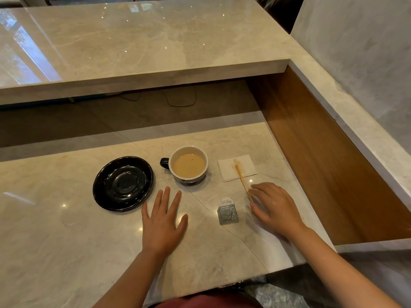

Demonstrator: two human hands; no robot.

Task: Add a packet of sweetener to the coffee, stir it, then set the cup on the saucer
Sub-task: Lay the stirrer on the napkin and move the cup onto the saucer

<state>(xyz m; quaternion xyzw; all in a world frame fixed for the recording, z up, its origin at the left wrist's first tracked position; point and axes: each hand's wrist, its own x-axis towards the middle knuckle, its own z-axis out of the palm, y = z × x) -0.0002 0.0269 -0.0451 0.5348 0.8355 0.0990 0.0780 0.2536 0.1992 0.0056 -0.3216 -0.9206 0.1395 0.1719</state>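
A dark cup with a cream inside holds milky coffee and stands on the marble counter, handle to the left. To its left lies an empty black saucer. A grey sweetener packet, torn at its top, lies flat in front of the cup on the right. A wooden stir stick rests with its far end on a white napkin. My left hand lies flat and spread on the counter below the cup. My right hand hovers beside the packet, fingertips touching the stick's near end.
A raised marble ledge runs across behind the counter, with a dark gap and cables beneath it. A wooden side panel walls off the right. The counter's front edge is close to my body.
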